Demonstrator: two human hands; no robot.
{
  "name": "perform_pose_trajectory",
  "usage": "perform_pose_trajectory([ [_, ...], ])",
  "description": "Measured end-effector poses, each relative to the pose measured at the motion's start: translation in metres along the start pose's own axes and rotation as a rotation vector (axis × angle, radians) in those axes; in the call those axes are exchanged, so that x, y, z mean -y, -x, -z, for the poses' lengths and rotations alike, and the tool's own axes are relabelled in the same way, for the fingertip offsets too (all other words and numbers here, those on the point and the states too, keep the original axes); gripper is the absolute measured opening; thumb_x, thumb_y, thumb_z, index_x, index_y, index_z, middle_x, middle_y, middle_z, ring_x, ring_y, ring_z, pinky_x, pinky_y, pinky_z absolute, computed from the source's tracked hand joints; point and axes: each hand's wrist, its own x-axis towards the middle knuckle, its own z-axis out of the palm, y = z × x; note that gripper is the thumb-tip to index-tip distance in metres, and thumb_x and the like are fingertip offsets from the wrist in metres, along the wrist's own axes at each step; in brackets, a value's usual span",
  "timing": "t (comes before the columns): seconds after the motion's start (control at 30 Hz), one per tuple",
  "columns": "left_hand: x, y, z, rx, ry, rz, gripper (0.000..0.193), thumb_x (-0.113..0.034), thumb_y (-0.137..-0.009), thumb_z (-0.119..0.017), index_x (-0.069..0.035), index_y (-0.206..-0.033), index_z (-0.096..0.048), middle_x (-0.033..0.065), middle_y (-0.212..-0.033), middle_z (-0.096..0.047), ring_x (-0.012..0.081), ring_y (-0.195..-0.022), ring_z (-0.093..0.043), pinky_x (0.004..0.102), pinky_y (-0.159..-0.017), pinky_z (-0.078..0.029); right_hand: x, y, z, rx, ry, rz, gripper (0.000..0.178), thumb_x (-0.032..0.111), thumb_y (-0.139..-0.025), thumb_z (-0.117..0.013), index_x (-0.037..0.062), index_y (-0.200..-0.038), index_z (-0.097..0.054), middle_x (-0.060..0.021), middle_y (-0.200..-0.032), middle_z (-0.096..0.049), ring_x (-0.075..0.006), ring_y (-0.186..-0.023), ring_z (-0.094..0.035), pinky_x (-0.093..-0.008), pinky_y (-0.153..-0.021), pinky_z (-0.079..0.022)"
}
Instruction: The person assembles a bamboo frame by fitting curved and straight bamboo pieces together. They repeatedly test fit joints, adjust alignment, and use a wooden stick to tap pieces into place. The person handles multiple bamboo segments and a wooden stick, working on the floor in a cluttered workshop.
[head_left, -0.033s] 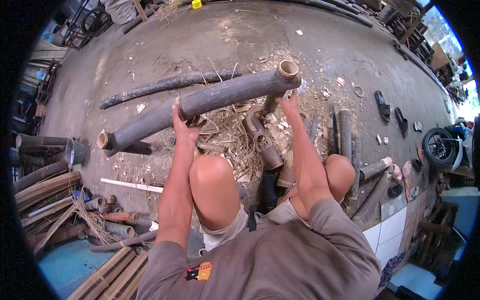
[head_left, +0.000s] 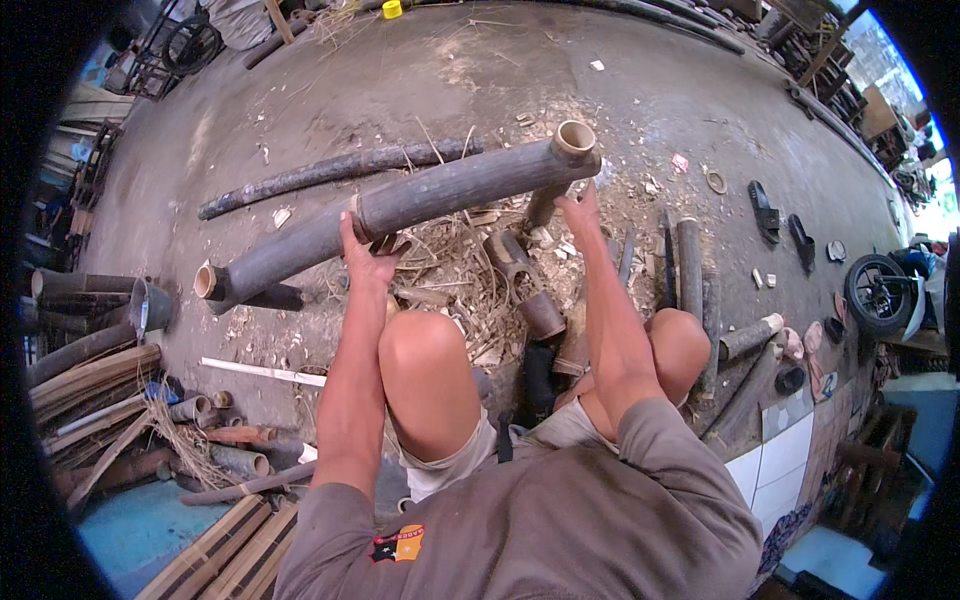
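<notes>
A thick dark bamboo pole (head_left: pixel 440 195) is held up slantwise before my knees, its right end farther away. A short bamboo piece with a pale open mouth (head_left: pixel 575 137) is fitted across its right end. Another short crosspiece (head_left: pixel 210 282) passes through the left end. My left hand (head_left: pixel 370 262) supports the pole left of its middle, thumb against the near side and fingers curled beneath. My right hand (head_left: pixel 580 213) grips under the right end, by the lower part of the crosspiece (head_left: pixel 543 203). Part of its fingers is hidden.
Wood chips and shavings (head_left: pixel 470 270) litter the floor below, with a cut bamboo section (head_left: pixel 525 280) among them. A long dark pole (head_left: pixel 330 175) lies beyond. Bamboo pieces and slats (head_left: pixel 95 385) are piled left. Sandals (head_left: pixel 765 212) and a wheel (head_left: pixel 880 295) are at right.
</notes>
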Motion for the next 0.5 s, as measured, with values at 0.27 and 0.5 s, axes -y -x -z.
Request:
perform_pose_trajectory([
  [0.27, -0.016, 0.028, -0.015, -0.068, 0.021, 0.069, 0.135, -0.067, -0.069, -0.083, -0.021, -0.162, 0.004, 0.0243, -0.164, -0.007, 0.0464, -0.151, -0.016, 0.0788, -0.110, -0.027, -0.027, -0.027, 0.048, -0.424, -0.119, -0.118, 0.076, 0.017, -0.089, -0.063, 0.0011, -0.156, -0.032, -0.0212, -0.135, -0.057, -0.0306, -0.114, -0.062, -0.0393, -0.094, -0.052],
  [0.5, -0.029, 0.100, 0.034, 0.000, -0.286, -0.082, 0.087, -0.057, -0.096, -0.061, -0.011, -0.160, -0.023, 0.0238, -0.153, -0.039, 0.0371, -0.139, -0.044, 0.0603, -0.107, -0.043, 0.071, 0.030, 0.072, -0.440, -0.573, -0.028, 0.075, 0.016, -0.094, -0.063, 0.0066, -0.159, -0.029, -0.0158, -0.127, -0.058, -0.0277, -0.101, -0.065, -0.0433, -0.084, -0.055],
])
